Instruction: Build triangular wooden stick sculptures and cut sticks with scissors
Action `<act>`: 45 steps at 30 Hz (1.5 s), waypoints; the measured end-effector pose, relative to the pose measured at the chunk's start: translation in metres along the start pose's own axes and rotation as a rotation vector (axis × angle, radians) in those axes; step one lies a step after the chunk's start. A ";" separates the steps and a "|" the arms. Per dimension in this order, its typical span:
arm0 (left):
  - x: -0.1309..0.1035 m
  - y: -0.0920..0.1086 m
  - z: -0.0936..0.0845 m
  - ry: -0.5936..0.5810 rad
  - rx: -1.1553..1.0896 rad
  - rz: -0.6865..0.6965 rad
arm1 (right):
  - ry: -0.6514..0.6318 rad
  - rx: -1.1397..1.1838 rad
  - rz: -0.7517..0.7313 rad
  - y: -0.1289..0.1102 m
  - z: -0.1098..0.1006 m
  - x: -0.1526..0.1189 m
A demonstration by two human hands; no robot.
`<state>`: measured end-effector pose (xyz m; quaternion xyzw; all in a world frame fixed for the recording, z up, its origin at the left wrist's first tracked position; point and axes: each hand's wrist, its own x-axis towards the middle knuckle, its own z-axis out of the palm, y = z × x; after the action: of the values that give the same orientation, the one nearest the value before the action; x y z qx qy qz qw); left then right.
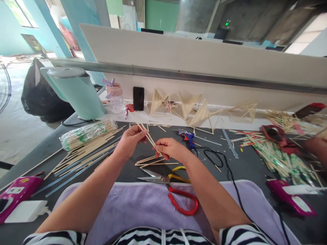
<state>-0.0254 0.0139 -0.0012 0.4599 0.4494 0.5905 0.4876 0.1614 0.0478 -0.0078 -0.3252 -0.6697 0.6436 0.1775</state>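
Held sticks: I saw the thin held sticks (149, 136) slanting between both hands above the table (122, 173), their upper ends beyond the left fingers.
Left hand: The left hand (133, 139) had its thumb and fingers clamped on the held sticks, around their middle.
Right hand: The right hand (170, 148) pinched the held sticks near their lower ends, thumb against fingers.
Loose sticks: Just below the hands, I had a few loose sticks (159, 163) lying crossed on the table.
Scissors: The yellow-handled scissors (176, 177) and red-handled scissors (184, 204) overlapped near the right forearm, the red handle on the purple cloth (114, 204) along the near edge.
Open room: I saw the barest table between the left forearm and the loose sticks.
Right side: A blue glue gun (189, 140) sat near the right hand; its black cord (230, 170) looped toward me.
Left side: Stick rows (87, 153) and a plastic-wrapped bundle (88, 135) crowded the table.
Far side: Stick frames (187, 107) and a phone (138, 98) stood by the white panel (204, 61).
Co-worker: Another person's hand (316, 148) showed at the right edge, blurred.
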 end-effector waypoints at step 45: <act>0.004 0.009 -0.016 -0.036 -0.002 -0.190 | -0.213 0.173 0.021 0.019 0.001 0.002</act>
<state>-0.0427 0.0151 0.0054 0.4250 0.4817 0.5338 0.5500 0.1632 0.0475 -0.0266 -0.2455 -0.6234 0.7316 0.1260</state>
